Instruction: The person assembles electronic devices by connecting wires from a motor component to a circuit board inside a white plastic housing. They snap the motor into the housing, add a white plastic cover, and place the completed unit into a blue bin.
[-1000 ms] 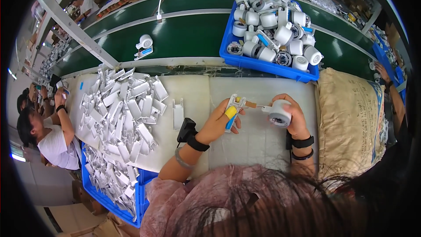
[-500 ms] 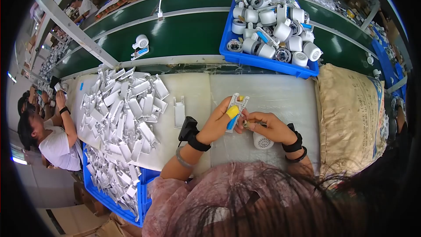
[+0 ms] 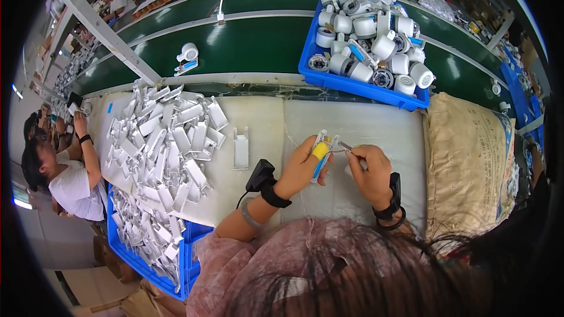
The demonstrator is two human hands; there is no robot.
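Note:
My left hand (image 3: pixel 298 167), with a yellow wrap on its thumb, is closed round a narrow white plastic housing (image 3: pixel 321 135). A blue strip-like part (image 3: pixel 319 168) shows inside that housing. Just to its right, my right hand (image 3: pixel 371 171) pinches a thin dark tool (image 3: pixel 345 146), perhaps tweezers, whose tip is at the housing's upper end. A thin reddish wire runs between the tool and the housing. Partly hidden behind my right fingers is a white round piece (image 3: pixel 351 169). A single white plastic cover (image 3: pixel 241 149) lies on the mat to the left.
White covers (image 3: pixel 176 141) are heaped at the left of the mat, above a blue crate (image 3: pixel 191 252) of more. A blue bin (image 3: pixel 364 91) of round white units stands far right. A brown sack (image 3: pixel 464 164) borders the right side. One unit (image 3: pixel 188 58) rests on the green belt.
My right hand has risen and turned, now showing a thin tool at the housing's top. The housing has shifted slightly right. The round white piece is now mostly covered by my right hand.

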